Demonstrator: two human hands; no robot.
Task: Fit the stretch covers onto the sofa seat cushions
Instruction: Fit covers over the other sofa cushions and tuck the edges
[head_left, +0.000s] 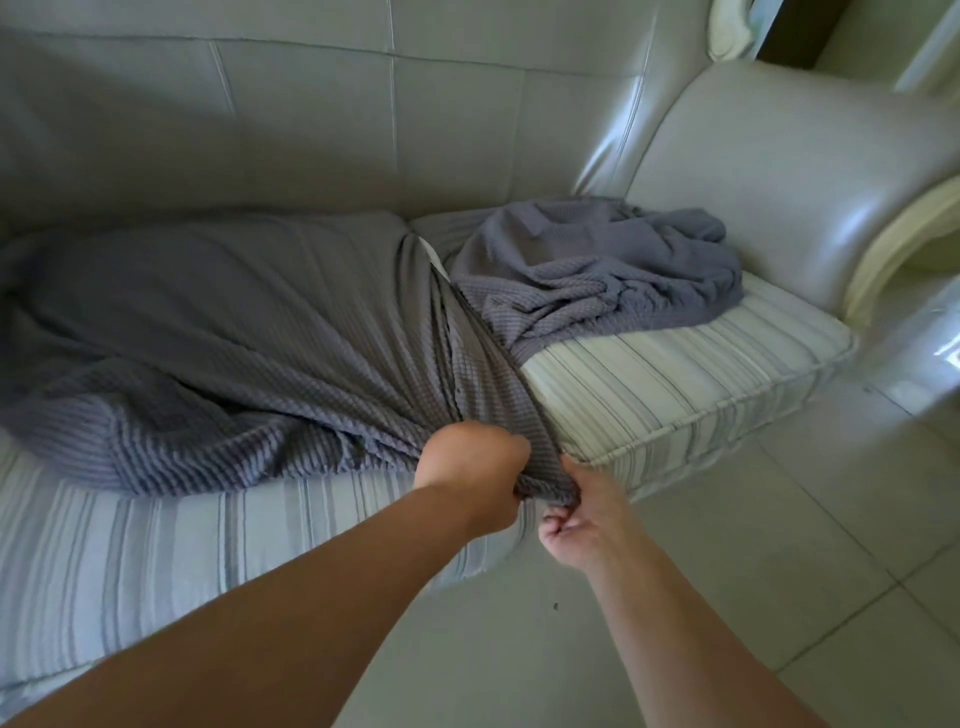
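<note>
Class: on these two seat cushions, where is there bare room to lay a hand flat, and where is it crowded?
Free: right cushion front, between bunched cover and armrest; left cushion front strip. Crowded: the gap, where left hand and right hand grip the stretched cover.

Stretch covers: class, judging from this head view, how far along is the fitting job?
Done: nothing is fully fitted. In hand: both hands, left hand and right hand, grip the bunched edge of the grey cover at the left cushion front corner; its striped front still shows. Left: the second cover lies crumpled on the bare right cushion.
</note>
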